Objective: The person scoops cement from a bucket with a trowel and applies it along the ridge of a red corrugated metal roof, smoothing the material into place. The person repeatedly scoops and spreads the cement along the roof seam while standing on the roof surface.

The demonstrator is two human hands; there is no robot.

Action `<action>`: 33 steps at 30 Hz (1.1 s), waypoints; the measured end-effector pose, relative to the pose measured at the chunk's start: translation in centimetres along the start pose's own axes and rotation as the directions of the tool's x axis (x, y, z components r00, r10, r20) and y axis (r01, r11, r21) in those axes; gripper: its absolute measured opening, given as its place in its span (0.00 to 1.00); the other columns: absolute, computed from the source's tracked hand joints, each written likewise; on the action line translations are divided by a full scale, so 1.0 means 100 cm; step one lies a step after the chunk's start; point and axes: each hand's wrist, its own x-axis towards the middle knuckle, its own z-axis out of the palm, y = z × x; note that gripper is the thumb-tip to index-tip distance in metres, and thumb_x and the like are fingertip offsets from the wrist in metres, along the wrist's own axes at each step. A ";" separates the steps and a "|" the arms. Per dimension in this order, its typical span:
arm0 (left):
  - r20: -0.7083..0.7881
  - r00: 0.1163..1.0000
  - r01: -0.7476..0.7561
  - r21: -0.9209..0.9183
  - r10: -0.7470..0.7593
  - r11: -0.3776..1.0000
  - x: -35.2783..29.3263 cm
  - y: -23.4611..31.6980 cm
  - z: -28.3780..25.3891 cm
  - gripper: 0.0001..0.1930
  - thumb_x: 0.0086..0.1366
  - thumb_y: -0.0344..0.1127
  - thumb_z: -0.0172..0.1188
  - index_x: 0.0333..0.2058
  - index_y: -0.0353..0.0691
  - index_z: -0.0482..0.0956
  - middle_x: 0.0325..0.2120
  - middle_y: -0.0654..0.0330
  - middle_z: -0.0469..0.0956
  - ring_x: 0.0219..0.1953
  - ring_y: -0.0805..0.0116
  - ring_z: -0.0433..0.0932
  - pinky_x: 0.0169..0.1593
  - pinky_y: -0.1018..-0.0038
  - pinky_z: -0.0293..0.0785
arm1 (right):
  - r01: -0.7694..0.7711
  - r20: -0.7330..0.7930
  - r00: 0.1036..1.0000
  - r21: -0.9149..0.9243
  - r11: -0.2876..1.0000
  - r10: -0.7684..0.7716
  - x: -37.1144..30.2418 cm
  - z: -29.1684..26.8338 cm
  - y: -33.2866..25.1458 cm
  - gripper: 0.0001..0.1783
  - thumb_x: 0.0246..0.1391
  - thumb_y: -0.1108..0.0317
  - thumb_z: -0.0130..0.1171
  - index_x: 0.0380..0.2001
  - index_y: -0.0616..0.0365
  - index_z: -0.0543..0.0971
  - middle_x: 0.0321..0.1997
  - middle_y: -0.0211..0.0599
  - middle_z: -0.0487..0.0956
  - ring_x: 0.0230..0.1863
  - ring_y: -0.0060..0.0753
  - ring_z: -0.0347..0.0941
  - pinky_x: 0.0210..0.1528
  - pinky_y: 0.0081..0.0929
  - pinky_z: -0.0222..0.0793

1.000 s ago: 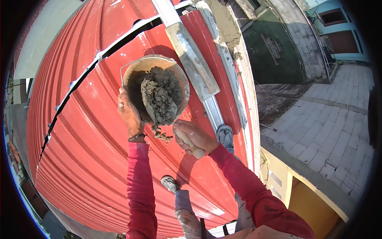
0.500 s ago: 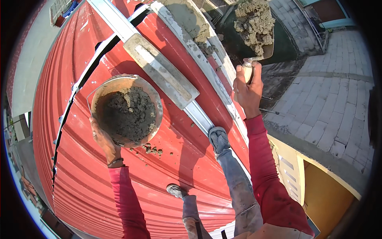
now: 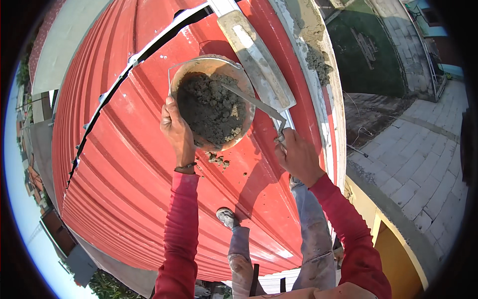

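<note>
My left hand [image 3: 178, 130] grips the left side of a round bucket [image 3: 219, 64], with its thumb up near the rim. Wet grey mortar [image 3: 204, 107] lies lumpy inside it. My right hand [image 3: 298, 157] is closed round the handle of a trowel [image 3: 256, 103]. The blade, seen nearly edge-on, reaches over the bucket's right rim, and its tip meets the mortar. Just beyond the bucket, a long mortar-stained float [image 3: 256, 60] rests along a pale metal strip.
Red ribbed roofing [image 3: 134, 174] spreads beneath me, with a dark gap along its left. Mortar crumbs [image 3: 217, 159] lie below the bucket. A mortar-topped wall edge [image 3: 318, 65] runs along the right, with a drop to lower grey block paving [image 3: 398, 164]. My shoes stand on the roofing.
The trowel has come in from the right, where it carried a heap of mortar, to the bucket. That heap no longer shows on its blade. My left hand still grips the bucket.
</note>
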 end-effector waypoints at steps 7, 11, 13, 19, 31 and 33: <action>0.088 0.996 -0.020 0.027 0.017 0.999 -0.031 -0.010 -0.017 0.21 0.73 0.46 0.55 0.22 0.43 0.67 0.21 0.76 0.56 0.25 0.83 0.51 0.28 0.80 0.47 | 0.027 0.330 0.943 -0.190 0.981 0.038 0.082 0.043 -0.013 0.17 0.56 0.62 0.54 0.35 0.71 0.74 0.26 0.58 0.79 0.26 0.57 0.79 0.28 0.47 0.75; 0.058 0.997 -0.052 -0.023 0.053 0.998 -0.027 -0.002 -0.012 0.24 0.73 0.47 0.54 0.19 0.47 0.59 0.20 0.77 0.53 0.24 0.84 0.48 0.27 0.79 0.44 | -0.132 0.521 0.851 0.081 0.988 0.071 0.065 0.055 -0.024 0.20 0.58 0.61 0.53 0.32 0.75 0.76 0.27 0.66 0.77 0.32 0.64 0.78 0.38 0.50 0.73; 0.055 0.997 -0.059 -0.063 0.062 0.996 -0.015 -0.005 -0.011 0.24 0.73 0.46 0.55 0.19 0.47 0.58 0.19 0.77 0.53 0.24 0.84 0.48 0.27 0.79 0.45 | -0.306 0.588 0.798 0.202 0.930 0.135 0.060 0.054 -0.028 0.19 0.57 0.61 0.55 0.32 0.73 0.77 0.26 0.65 0.77 0.31 0.63 0.77 0.36 0.52 0.72; 0.051 0.997 -0.042 -0.137 0.049 0.990 -0.006 -0.011 -0.004 0.24 0.74 0.45 0.53 0.18 0.48 0.58 0.20 0.77 0.52 0.24 0.83 0.47 0.27 0.79 0.43 | -0.003 0.413 0.905 0.255 0.967 -0.106 0.037 0.076 -0.042 0.19 0.61 0.59 0.56 0.36 0.70 0.75 0.22 0.61 0.75 0.25 0.59 0.75 0.31 0.47 0.70; 0.055 0.998 0.016 -0.074 -0.012 0.997 0.011 -0.010 -0.020 0.18 0.74 0.45 0.51 0.30 0.39 0.78 0.24 0.75 0.65 0.28 0.83 0.58 0.32 0.81 0.57 | -0.548 0.708 0.697 0.629 0.551 -0.115 0.033 0.010 -0.075 0.25 0.65 0.46 0.51 0.27 0.58 0.68 0.14 0.30 0.68 0.11 0.23 0.67 0.12 0.24 0.64; 0.044 0.998 0.053 -0.135 -0.047 0.990 0.010 0.007 -0.007 0.19 0.75 0.46 0.50 0.42 0.33 0.80 0.35 0.70 0.75 0.37 0.81 0.67 0.43 0.80 0.66 | -0.593 0.706 0.692 0.674 0.441 -0.149 0.022 0.003 -0.060 0.24 0.65 0.46 0.51 0.27 0.57 0.68 0.15 0.29 0.68 0.11 0.21 0.66 0.12 0.24 0.62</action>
